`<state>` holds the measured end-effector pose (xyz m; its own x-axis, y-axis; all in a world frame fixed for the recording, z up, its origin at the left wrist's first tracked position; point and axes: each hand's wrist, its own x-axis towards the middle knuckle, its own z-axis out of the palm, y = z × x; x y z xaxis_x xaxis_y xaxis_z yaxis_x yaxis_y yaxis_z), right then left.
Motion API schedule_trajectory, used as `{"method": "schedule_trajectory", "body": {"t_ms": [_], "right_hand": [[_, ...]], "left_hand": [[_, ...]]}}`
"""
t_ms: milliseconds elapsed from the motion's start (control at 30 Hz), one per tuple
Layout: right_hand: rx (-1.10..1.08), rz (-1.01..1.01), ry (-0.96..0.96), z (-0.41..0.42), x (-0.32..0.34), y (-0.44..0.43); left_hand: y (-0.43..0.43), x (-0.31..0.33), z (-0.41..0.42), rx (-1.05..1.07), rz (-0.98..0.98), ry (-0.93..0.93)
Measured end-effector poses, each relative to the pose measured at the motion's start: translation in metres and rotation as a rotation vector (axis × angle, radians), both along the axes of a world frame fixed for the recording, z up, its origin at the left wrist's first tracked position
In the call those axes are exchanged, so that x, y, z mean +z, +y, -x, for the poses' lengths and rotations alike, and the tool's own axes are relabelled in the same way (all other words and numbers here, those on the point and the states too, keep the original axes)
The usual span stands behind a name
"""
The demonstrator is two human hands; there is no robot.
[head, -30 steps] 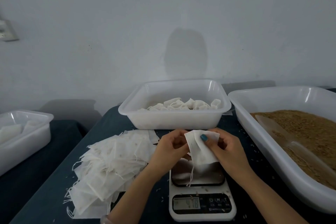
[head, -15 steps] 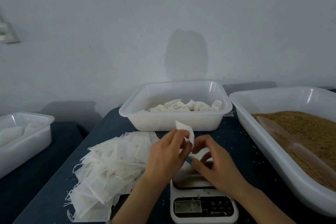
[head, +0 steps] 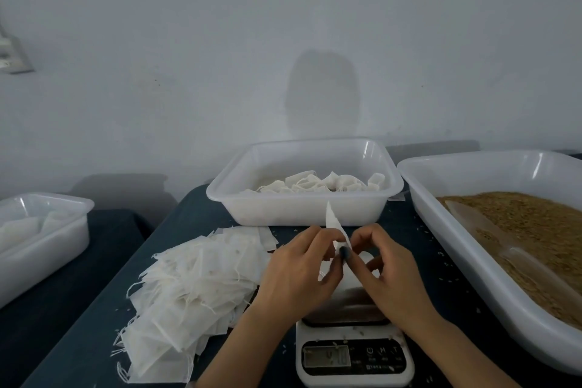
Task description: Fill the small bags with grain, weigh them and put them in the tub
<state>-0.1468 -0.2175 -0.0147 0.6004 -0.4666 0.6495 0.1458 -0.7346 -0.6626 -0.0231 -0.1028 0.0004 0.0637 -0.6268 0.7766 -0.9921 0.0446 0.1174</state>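
The left hand [head: 299, 268] and right hand [head: 387, 271] both pinch one small bag [head: 331, 220] with curled fingers. It is thin, white and papery, one corner standing up in a point, and it sits just above the scale [head: 356, 359] with its dark glossy platform. It may hold grain, but the folds hide that. Behind, the smooth white plastic tub [head: 302, 213] holds plump filled bags, and coarse brown grain [head: 535, 230] lies at right.

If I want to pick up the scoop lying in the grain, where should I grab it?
Grab the scoop by its narrow near end, probably the handle, coming down from above: it lies flat on the grain, wide end pointing away.
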Motion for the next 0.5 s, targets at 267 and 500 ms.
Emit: {"method": "schedule_trajectory", "body": {"t_ms": [267,500], "right_hand": [[-0.071,0.077,0.018,0.0012,-0.0010,-0.0007],[-0.137,0.166,-0.035,0.0030,-0.0020,0.0000]], "left_hand": [[0.0028,0.0017,0.0030,0.071,-0.021,0.085],[0.0041,0.0062,0.0066,0.077,0.031,0.061]]}}
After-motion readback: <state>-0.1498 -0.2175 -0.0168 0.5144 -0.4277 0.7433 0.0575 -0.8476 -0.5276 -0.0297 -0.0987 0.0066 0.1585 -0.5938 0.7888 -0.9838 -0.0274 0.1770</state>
